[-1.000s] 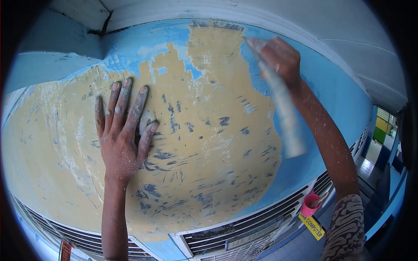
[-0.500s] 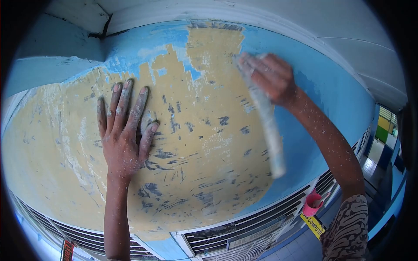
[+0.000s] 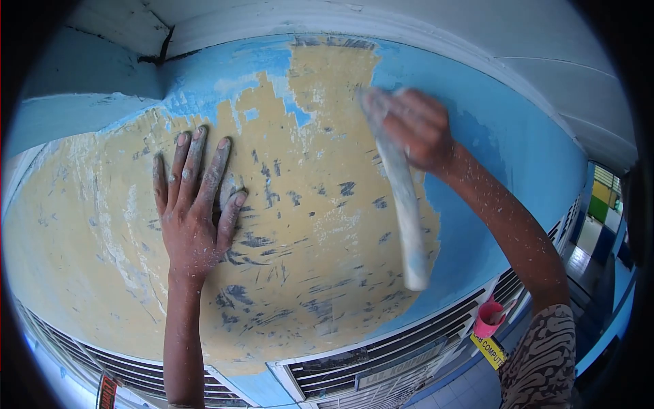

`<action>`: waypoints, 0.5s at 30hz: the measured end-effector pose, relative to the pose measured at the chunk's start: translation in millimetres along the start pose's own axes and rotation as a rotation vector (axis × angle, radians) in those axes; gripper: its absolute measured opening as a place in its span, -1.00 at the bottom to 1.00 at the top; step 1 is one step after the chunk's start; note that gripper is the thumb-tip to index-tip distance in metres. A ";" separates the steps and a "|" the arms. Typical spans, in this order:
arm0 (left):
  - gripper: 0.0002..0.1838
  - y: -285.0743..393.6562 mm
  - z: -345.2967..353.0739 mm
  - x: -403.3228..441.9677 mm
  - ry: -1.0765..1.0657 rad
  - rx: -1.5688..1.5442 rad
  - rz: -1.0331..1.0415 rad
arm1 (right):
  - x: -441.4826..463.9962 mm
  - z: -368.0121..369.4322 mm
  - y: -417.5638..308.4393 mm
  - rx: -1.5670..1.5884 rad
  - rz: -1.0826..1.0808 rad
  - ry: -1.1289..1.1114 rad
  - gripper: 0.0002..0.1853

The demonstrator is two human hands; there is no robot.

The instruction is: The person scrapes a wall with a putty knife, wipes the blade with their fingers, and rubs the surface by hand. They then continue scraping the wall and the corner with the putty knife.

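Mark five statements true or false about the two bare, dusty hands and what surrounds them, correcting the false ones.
1. The bare, dusty left hand lies spread against the patchy tan-and-blue painted wall. True.
2. The bare, dusty right hand is empty. False: it grips a long, narrow, whitish tool.
3. In the view, the tool extends below the right hand. True.
4. The round pink container is at the view's upper left. False: it is at the lower right.
5. A yellow sign with black lettering shows just below the container. True.
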State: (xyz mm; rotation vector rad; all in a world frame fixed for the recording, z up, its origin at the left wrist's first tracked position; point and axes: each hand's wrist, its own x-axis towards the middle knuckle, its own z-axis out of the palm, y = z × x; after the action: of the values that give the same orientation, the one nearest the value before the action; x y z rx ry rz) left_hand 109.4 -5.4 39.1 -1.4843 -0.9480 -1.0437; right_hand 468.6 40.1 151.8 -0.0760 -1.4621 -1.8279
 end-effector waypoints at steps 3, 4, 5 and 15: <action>-0.36 0.5 -1.0 1.1 0.003 0.002 0.003 | 0.2 -6.1 17.3 0.058 -0.043 -0.064 -0.83; -0.35 0.2 -1.5 1.9 0.000 0.023 0.011 | 2.3 -3.8 23.8 0.056 -0.040 -0.064 -0.83; -0.35 0.2 -1.5 1.4 -0.003 0.025 0.010 | 4.8 -0.7 27.9 0.033 0.022 -0.016 -0.82; -0.34 0.4 -2.6 2.4 -0.013 0.022 0.000 | 21.8 6.7 16.9 0.015 0.144 0.012 -0.85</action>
State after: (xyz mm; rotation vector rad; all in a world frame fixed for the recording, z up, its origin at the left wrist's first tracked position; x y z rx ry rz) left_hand 110.2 -7.9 41.4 -1.4747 -0.9657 -1.0214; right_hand 460.8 33.8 178.2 -0.1592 -1.4246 -1.6981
